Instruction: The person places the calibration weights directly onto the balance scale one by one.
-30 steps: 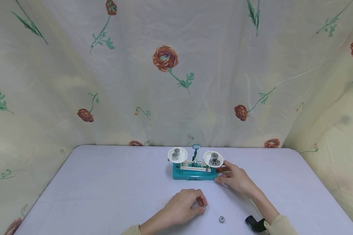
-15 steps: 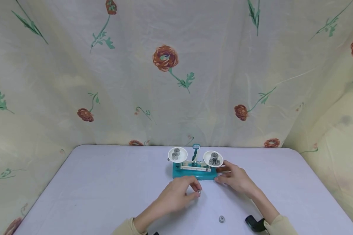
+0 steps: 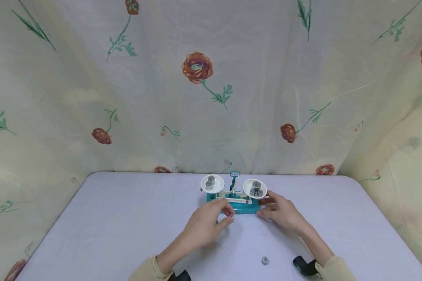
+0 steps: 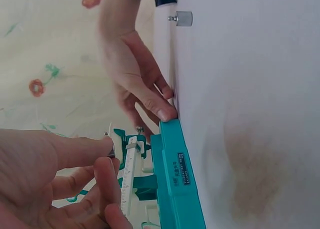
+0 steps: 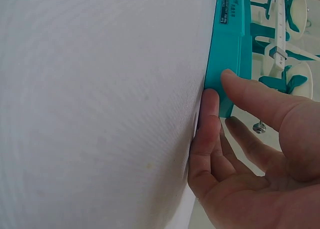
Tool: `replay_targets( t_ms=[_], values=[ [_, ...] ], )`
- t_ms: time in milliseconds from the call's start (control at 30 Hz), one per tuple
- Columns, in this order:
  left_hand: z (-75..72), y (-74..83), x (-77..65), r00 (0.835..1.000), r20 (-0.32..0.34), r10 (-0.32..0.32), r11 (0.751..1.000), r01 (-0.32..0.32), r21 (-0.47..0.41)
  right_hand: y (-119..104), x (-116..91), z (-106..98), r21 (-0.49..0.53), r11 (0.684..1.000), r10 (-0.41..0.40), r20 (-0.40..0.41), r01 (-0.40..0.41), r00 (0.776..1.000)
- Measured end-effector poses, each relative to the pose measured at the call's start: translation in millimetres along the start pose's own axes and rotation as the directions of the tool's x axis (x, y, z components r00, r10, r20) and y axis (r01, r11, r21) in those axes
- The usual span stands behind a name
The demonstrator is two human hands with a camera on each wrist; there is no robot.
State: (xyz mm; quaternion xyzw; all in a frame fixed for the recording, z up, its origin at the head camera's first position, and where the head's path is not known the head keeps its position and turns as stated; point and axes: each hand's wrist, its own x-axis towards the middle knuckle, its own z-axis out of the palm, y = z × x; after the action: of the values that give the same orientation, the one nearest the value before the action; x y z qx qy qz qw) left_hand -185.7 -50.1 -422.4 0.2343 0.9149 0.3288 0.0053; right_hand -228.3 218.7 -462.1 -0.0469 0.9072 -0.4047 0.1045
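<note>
A teal balance scale (image 3: 245, 208) stands towards the back of the table. Metal weights (image 3: 209, 185) sit on its left white pan (image 3: 218, 188), and several more weights (image 3: 256, 188) on the right white pan (image 3: 245, 188). Between thumb and index finger my left hand (image 3: 204, 221) pinches a small metal weight (image 3: 231, 216), just in front of the base and below the pans. At the base's right end, my right hand (image 3: 282, 210) holds the corner, its thumb (image 5: 250, 95) against the base. The left hand hides part of the base's front left.
One loose metal weight (image 3: 265, 260) stands on the white-covered table (image 3: 126, 234), nearer the front. Black wrist devices (image 3: 304, 267) show beside both sleeves. Flowered cloth (image 3: 154, 86) hangs behind the table.
My left hand has moved away from the front towards the balance scale and slightly left, carrying the small weight. The right hand has kept its place at the base.
</note>
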Motion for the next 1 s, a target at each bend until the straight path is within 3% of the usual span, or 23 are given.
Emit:
replay_targets(
  t_ms=[367,767,1000],
  values=[
    [-9.5,-0.9,3.1,0.994,-0.108,-0.025,1.000,0.024,-0.013,2,0,1,0.003,1.000,-0.001,0.000,0.001,1.000],
    [-27.9,-7.3,10.0,0.961,-0.272,-0.059,0.997,0.071,0.034,2,0,0,0.004,1.000,0.003,0.001,-0.003,1.000],
    [-29.8,-12.6,12.9,0.947,-0.313,-0.075,0.992,0.102,0.071,1,0,0,0.005,1.000,-0.001,0.001,0.001,1.000]
  ],
)
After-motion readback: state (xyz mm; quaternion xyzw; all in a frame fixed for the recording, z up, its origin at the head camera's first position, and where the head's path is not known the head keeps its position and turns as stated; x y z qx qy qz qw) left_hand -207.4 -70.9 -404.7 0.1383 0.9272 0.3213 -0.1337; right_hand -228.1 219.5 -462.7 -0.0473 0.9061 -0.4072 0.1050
